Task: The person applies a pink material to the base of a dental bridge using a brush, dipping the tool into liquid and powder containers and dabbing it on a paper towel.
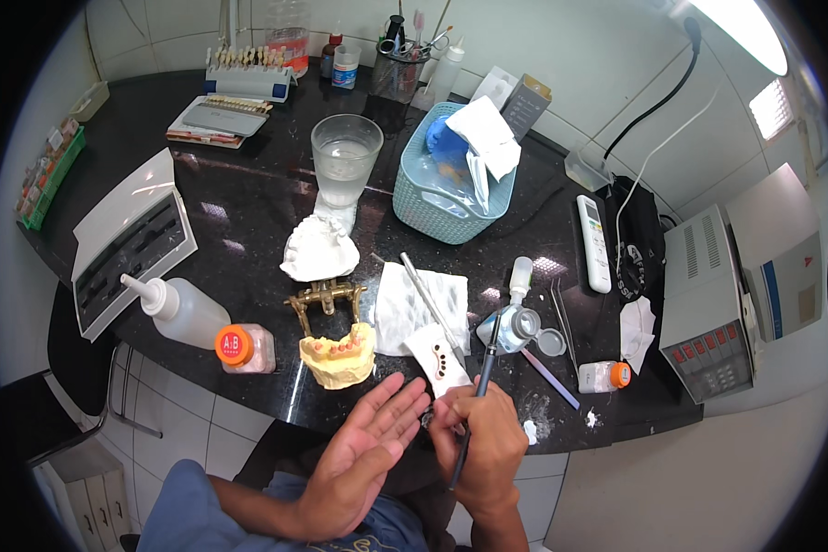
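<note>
My left hand [363,451] is open, palm up and fingers stretched, with nothing in it. Beside it my right hand [483,437] is closed around a dark, slim-handled tool [488,368], probably a brush; its tip is hard to make out. Just beyond my right fingers is a folded white pad [426,350] bearing several small dark tooth-shaped pieces [442,362]; whether my fingers grip its near end I cannot tell. A smudged white cloth [396,313] lies under the pad, with a metal-coloured tool [428,294] across it. A yellow dental cast [340,357] sits on a brass articulator [327,299], left of the cloth.
Behind stand a white cast [317,248], a glass of water [345,156] and a blue basket [451,216]. At left are a squeeze bottle [189,313] and an orange-lidded jar [248,350]. Rightward lie an opened jar [501,331], tweezers [564,322], a remote [593,244] and a furnace-like machine [708,304].
</note>
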### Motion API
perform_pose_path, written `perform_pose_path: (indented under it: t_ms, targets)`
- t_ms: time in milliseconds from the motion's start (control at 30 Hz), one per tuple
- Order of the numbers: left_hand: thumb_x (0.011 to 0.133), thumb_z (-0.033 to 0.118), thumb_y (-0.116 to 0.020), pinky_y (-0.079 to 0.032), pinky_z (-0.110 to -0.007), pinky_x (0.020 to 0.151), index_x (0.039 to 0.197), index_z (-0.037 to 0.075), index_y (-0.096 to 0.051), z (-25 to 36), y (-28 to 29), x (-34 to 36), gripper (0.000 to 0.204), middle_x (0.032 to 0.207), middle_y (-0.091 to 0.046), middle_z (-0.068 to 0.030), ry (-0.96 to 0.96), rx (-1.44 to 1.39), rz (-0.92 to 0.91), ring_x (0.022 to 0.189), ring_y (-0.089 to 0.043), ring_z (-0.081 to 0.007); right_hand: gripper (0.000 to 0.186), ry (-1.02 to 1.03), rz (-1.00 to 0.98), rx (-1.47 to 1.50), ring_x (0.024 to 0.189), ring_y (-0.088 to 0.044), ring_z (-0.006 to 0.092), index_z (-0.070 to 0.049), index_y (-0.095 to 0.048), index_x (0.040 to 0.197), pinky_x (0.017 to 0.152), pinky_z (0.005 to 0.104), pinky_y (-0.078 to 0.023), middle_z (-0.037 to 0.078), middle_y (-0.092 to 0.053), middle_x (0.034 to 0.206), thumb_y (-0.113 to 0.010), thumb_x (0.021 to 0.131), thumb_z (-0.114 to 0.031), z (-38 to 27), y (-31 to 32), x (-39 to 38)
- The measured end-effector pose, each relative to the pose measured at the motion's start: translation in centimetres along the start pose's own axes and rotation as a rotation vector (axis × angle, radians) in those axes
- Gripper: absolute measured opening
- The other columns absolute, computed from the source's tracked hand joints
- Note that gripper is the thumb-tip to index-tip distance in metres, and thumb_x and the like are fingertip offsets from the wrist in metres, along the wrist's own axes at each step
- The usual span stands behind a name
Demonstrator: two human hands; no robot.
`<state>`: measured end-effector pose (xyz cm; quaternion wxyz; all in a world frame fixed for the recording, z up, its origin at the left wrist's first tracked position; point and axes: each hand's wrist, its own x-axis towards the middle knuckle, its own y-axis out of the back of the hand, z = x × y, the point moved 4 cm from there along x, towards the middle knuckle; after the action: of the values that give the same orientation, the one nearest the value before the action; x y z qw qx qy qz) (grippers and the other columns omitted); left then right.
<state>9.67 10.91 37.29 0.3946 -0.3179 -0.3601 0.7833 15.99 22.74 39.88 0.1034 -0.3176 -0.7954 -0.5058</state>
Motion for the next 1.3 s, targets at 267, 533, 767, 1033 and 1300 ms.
perform_pose_path:
  t_ms: [267, 533, 767, 1033, 1300]
  targets:
    - [0.097, 0.013, -0.038, -0.021, -0.039, 0.118, 0.149, -0.004, -0.015, -0.6, 0.4, 1.0, 0.059, 0.153, -0.024, -0.0245, 0.145, -0.186, 0.045, 0.143, -0.027, -0.0303, 0.024, 0.067, 0.013, 0.065, 0.067, -0.065, 0.0265, -0.007, -0.051, 0.077, 0.083, 0.0437, -0.054, 0.009, -0.065, 0.072, -0.072, 0.073, 0.005, -0.8, 0.3, -0.1]
    - [0.098, 0.015, -0.037, -0.032, -0.037, 0.111, 0.145, -0.006, -0.026, -0.4, 0.6, 2.9, 0.053, 0.142, -0.043, -0.0168, 0.096, -0.208, 0.005, 0.130, -0.044, -0.0230, 0.025, 0.120, -0.054, 0.100, 0.074, -0.066, 0.0270, -0.007, -0.051, 0.078, 0.082, 0.0433, -0.054, 0.008, -0.066, 0.078, -0.074, 0.073, 0.002, -1.9, 0.6, -0.6]
    - [0.097, 0.013, -0.036, -0.033, -0.038, 0.112, 0.144, -0.007, -0.028, -0.2, 0.7, 2.7, 0.052, 0.145, -0.040, -0.0183, 0.120, -0.196, -0.014, 0.132, -0.043, -0.0247, 0.030, 0.106, 0.037, 0.116, 0.084, -0.069, 0.0277, -0.008, -0.054, 0.081, 0.088, 0.0460, -0.050, 0.008, -0.068, 0.081, -0.082, 0.074, -0.015, -1.4, 2.2, -2.2]
    - [0.093, 0.019, -0.045, -0.025, -0.045, 0.116, 0.146, -0.009, -0.020, 0.7, 0.5, 2.8, 0.065, 0.151, -0.029, -0.0241, 0.153, -0.086, -0.064, 0.141, -0.031, -0.0317, 0.069, -0.038, 0.455, 0.399, 0.077, -0.062, 0.0251, -0.001, -0.053, 0.114, 0.078, 0.0448, -0.050, 0.015, -0.057, 0.098, -0.034, 0.095, -0.065, 2.5, 1.5, -6.4]
    - [0.096, 0.009, -0.039, -0.028, -0.044, 0.115, 0.147, -0.007, -0.020, 1.2, 0.9, 3.2, 0.057, 0.151, -0.032, -0.0219, 0.157, -0.128, -0.057, 0.140, -0.033, -0.0288, 0.040, -0.136, 0.422, 0.305, 0.072, -0.055, 0.0184, 0.002, -0.052, 0.113, 0.060, 0.0276, -0.050, 0.013, -0.051, 0.092, -0.066, 0.091, -0.029, 3.0, 2.0, -5.6]
